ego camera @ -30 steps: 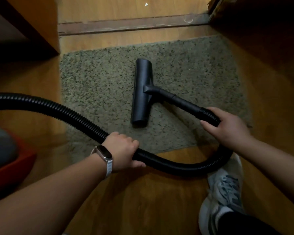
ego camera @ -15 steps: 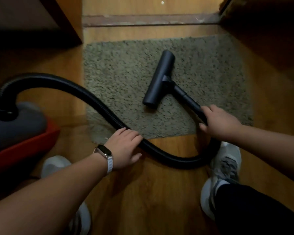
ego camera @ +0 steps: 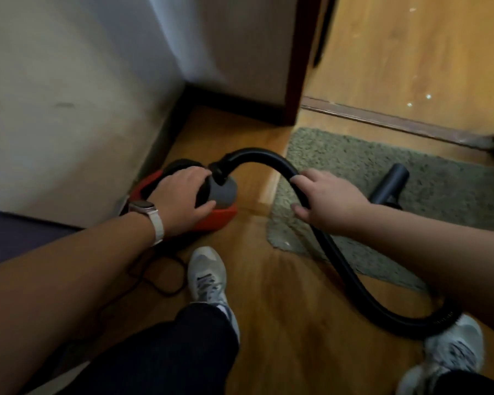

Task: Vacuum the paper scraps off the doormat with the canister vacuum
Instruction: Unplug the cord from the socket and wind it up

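Observation:
The red and grey canister vacuum stands on the wood floor by the wall, left of the grey-green doormat. My left hand rests flat on top of the canister, just behind the hose socket. Its black hose arches up from the canister and loops down to my right foot. My right hand grips the hose over the mat's left edge. The black floor nozzle lies on the mat, partly hidden behind my right forearm. A small white scrap shows at the mat's near left corner.
A pale wall and a dark door frame close off the left. A wooden threshold runs behind the mat, with white specks on the floor beyond. The power cord loops beside my left shoe.
The view has swung left onto the canister. My left hand let go of the hose and moved onto the canister's top. My right hand shifted from the nozzle tube to the hose.

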### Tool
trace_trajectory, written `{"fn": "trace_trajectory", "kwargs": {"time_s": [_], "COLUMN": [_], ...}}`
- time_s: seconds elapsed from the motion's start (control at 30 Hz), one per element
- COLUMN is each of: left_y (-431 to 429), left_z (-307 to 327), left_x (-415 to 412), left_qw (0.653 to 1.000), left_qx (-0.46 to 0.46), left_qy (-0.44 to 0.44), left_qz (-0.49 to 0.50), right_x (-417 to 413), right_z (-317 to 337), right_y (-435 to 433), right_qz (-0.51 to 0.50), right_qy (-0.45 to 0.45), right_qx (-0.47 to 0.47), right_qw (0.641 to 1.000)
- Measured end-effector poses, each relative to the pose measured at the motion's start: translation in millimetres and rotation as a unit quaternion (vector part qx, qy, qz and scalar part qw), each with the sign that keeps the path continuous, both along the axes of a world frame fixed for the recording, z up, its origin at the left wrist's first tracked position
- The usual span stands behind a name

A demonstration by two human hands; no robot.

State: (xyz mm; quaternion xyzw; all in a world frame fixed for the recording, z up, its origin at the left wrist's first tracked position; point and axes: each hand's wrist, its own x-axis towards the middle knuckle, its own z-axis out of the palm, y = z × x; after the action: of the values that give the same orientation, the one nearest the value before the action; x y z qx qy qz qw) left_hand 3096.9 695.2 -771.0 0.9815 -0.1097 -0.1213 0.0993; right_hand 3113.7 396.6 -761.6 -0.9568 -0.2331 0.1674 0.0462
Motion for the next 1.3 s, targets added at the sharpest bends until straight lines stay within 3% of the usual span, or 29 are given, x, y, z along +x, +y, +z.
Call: {"fn": "trace_trajectory", "kwargs": {"time_s": [0.17, 0.33, 0.6, 1.3], "left_y": [93.6, 157.9, 183.9, 197.6], "left_z": [3.1, -35.3, -100.9, -132.7], "left_x": [-38.2, -56.2, -46.2, -38.4], "left_qw": [0.994, 0.982, 0.976, 0.972], "left_qx": [-0.021, -0.013, -0.055, -0.125], "left_qy": [0.017, 0.070, 0.125, 0.074], "left_qz": [0.103, 0.177, 0.170, 0.186], "right_x": [4.0, 23.8, 53.4, 57.7], "right_z": [10.4, 0.6, -37.0, -81.5], "right_y": [107.4, 191.8, 275.7, 281.3], "right_qz": [0.089, 0.173, 0.291, 0.261], "right_qy": [-0.005, -0.013, 0.019, -0.005], "right_qx": [0.038, 0.043, -0.034, 0.045], "right_qw": [0.995, 0.984, 0.956, 0.964]}}
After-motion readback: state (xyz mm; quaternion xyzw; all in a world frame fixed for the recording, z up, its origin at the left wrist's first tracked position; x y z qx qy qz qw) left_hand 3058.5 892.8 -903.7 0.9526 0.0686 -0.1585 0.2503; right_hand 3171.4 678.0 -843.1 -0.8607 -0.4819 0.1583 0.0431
